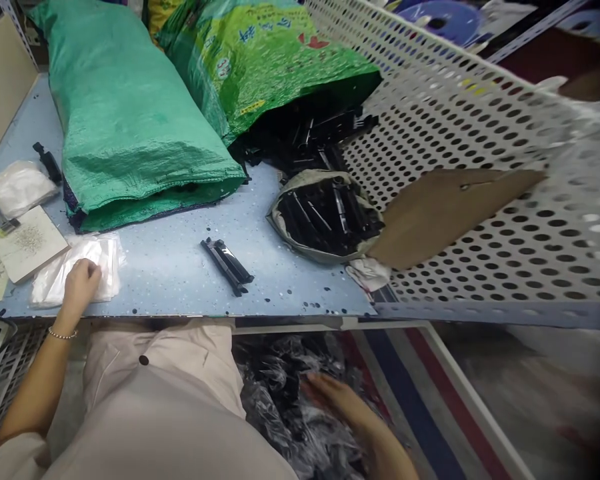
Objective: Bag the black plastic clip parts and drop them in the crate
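My left hand (83,283) rests on a stack of clear plastic bags (111,257) near the table's front edge, its fingers closed in a pinch at the top bag. Below the table edge, my right hand (335,397) reaches over a heap of bagged black plastic parts (275,380) in a bin. Its fingers are stretched out and slightly blurred, with nothing seen in them. Two loose black plastic parts (227,265) lie side by side on the blue table (165,267). A cloth-like open bag (320,253) holds more black parts.
A green woven sack (140,120) and a printed green sack (280,60) spilling black parts lie at the back. A white perforated panel (460,133) bounds the right, with brown cardboard (445,207) against it. A pale block (30,243) sits left, and a striped sheet (410,387) lines the bin.
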`<move>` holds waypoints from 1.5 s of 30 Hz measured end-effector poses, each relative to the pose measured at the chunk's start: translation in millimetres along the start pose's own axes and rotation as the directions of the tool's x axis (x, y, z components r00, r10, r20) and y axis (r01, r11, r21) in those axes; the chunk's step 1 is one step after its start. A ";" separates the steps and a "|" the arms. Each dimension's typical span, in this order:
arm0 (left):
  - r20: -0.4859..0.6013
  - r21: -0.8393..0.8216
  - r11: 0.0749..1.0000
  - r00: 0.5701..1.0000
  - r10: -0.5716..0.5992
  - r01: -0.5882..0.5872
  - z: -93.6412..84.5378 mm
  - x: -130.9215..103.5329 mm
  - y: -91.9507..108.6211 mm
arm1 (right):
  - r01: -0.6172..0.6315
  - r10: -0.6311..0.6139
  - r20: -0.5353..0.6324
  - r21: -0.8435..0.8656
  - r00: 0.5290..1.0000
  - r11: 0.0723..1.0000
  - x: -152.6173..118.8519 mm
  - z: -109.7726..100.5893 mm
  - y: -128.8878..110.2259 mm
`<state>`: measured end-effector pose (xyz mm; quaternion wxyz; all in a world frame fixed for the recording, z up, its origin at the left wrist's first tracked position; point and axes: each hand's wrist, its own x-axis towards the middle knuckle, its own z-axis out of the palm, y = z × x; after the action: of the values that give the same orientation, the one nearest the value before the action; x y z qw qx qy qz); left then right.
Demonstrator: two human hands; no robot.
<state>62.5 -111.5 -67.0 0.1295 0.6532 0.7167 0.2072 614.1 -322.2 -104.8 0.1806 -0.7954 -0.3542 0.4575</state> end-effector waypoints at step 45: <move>-0.113 -0.354 0.935 0.993 -0.038 -0.004 -50.9 -29.5 -25.0 | -0.214 -0.464 0.594 0.738 0.657 0.640 45.3 285.0 -333.4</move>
<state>20.5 -148.7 -36.3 0.2040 0.5996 0.6797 0.3700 252.4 -71.6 -75.3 0.3691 -0.3550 -0.2306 0.8274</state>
